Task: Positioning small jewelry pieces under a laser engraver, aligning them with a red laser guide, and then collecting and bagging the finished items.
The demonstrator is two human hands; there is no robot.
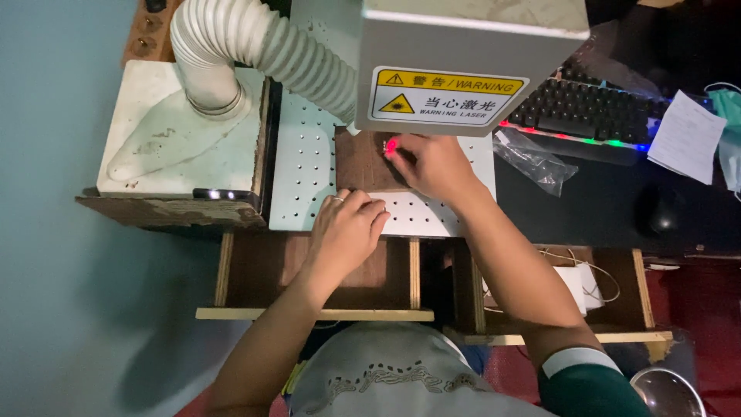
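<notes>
My right hand (436,164) reaches under the grey laser head (463,62) and pinches a small item (390,145) that glows red at my fingertips. What the item is cannot be told. It rests on a dark brown wooden board (356,158) lying on the white perforated plate (302,174). My left hand (346,228), with a ring on one finger, rests with curled fingers on the plate at the board's front edge and holds nothing.
A white ribbed hose (262,46) runs from a white hood (174,135) at the left toward the laser head. At the right lie a backlit keyboard (587,108), a clear plastic bag (536,158), a paper sheet (687,135) and a black mouse (656,210). Open wooden drawers (255,274) sit below the plate.
</notes>
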